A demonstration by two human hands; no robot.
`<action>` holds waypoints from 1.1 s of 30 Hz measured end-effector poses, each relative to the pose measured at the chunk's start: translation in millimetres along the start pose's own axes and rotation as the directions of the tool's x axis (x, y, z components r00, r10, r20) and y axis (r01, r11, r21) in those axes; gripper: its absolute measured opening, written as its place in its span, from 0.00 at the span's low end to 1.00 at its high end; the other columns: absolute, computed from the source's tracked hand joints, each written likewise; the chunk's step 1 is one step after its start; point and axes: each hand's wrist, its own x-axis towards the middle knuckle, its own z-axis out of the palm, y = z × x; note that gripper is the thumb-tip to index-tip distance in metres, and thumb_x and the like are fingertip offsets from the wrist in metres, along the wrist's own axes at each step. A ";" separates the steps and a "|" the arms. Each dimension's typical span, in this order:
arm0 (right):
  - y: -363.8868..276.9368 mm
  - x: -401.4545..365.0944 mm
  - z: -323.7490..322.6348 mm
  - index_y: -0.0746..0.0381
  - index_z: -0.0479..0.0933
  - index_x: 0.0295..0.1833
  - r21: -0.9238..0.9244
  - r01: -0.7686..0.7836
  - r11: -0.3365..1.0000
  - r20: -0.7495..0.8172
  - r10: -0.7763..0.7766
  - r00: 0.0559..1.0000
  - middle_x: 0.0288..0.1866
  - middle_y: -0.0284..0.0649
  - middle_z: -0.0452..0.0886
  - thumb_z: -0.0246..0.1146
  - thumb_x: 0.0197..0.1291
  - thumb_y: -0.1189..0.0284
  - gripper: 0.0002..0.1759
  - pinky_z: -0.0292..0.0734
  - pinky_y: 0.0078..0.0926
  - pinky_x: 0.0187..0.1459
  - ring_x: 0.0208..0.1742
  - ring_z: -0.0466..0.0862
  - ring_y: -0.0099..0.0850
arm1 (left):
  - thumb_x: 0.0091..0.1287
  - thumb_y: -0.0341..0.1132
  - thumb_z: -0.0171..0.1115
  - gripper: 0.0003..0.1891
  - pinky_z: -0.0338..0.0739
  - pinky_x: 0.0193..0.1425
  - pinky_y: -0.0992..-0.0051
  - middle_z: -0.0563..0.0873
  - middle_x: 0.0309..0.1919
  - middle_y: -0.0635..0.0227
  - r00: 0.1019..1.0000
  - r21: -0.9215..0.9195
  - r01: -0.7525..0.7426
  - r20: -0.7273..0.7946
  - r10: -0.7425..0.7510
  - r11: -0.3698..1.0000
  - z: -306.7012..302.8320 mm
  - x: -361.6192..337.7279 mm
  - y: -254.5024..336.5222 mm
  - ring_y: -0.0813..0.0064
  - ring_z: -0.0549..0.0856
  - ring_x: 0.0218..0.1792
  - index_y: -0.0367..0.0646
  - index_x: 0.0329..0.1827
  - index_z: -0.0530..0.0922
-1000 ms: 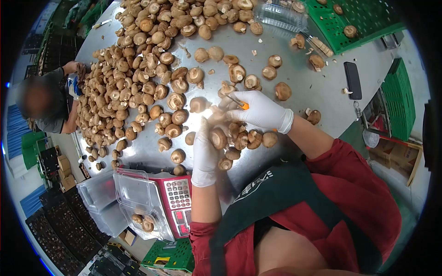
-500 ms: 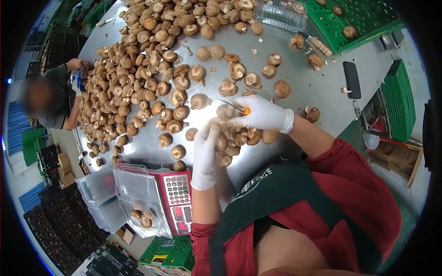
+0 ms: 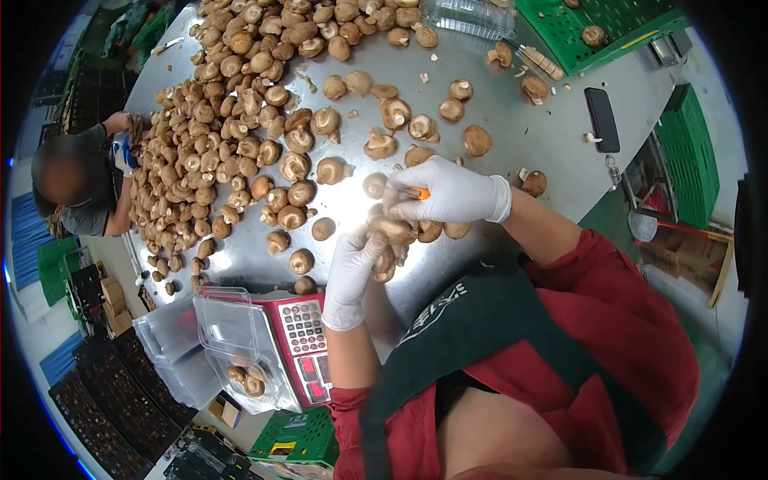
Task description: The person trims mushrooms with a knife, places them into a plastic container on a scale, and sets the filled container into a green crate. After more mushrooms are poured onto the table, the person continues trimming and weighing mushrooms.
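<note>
My left hand (image 3: 350, 276), in a white glove, is closed on a brown mushroom (image 3: 390, 230) with its cap turned up towards me. My right hand (image 3: 448, 190), gloved as well, grips a small knife (image 3: 421, 193); a bit of its orange handle shows between the fingers, and the blade is hidden. The right fingertips are right above the held mushroom. Below and beside both hands lie several loose mushrooms (image 3: 458, 230) on the metal table (image 3: 520, 144). A large heap of mushrooms (image 3: 216, 120) spreads over the table's far left.
A red scale (image 3: 304, 336) bears a clear plastic tray with a few mushrooms (image 3: 250, 381). At the far right are a green crate (image 3: 552, 32), a clear container (image 3: 468, 18), a brush-like tool (image 3: 540, 64) and a phone (image 3: 602, 120). Another person (image 3: 92, 192) stands across at left.
The knife blade, visible pointing left before, is now hidden by my right hand. My left hand has moved slightly down, and a mushroom cap now shows in it. The whole view has shifted a little.
</note>
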 end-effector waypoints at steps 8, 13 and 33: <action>13.3 3.5 19.2 0.63 0.78 0.44 -0.258 0.037 0.965 -0.220 -0.096 0.971 0.32 0.47 0.82 0.65 0.61 0.66 0.12 0.76 0.32 0.38 0.33 0.83 0.36 | 0.74 0.41 0.61 0.15 0.75 0.51 0.81 0.84 0.44 0.70 0.974 0.017 -0.018 -0.224 0.022 1.000 17.0 3.6 2.7 0.81 0.81 0.45 0.39 0.54 0.77; 30.0 12.2 19.6 0.63 0.77 0.43 0.134 -0.144 0.981 -0.323 0.180 0.929 0.30 0.49 0.81 0.64 0.62 0.65 0.12 0.75 0.33 0.35 0.31 0.83 0.37 | 0.72 0.37 0.63 0.15 0.76 0.52 0.79 0.84 0.45 0.69 0.978 0.089 -0.028 -0.202 0.046 0.996 20.9 1.0 6.0 0.80 0.82 0.46 0.40 0.57 0.75; 27.3 -24.1 -11.7 0.61 0.74 0.58 -0.345 -0.441 0.828 -0.417 0.286 0.863 0.33 0.52 0.84 0.63 0.54 0.73 0.23 0.80 0.46 0.40 0.37 0.85 0.51 | 0.61 0.23 0.70 0.18 0.76 0.58 0.75 0.82 0.49 0.66 0.877 0.449 -0.206 -0.308 0.368 0.869 35.6 -14.2 0.7 0.75 0.82 0.50 0.37 0.54 0.77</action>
